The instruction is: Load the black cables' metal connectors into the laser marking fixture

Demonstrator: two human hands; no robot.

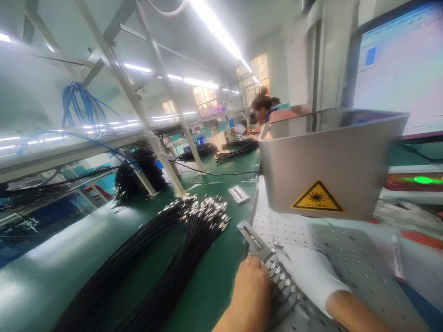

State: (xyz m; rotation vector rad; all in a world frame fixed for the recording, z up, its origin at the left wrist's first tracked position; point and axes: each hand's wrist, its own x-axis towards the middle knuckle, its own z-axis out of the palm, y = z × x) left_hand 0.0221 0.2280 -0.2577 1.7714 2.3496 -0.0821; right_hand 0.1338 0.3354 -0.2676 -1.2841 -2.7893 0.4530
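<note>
Fixture [266,252] between my hands, connectors [284,279] lined along it | left hand [254,279] grips it; right hand [309,272], gloved, hold unclear | cables [185,258] leftward lie outside; amount left uncertain

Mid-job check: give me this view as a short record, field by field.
Left hand: bare, at the metal fixture, grip unclear
Right hand: white-gloved, at the fixture's other side, grip unclear
Fixture row: silvery pieces
Cables: black, silvery ends, bundled on the green tabletop
Housing: grey, bearing a yellow warning label
Screen: lit, upper right
</note>
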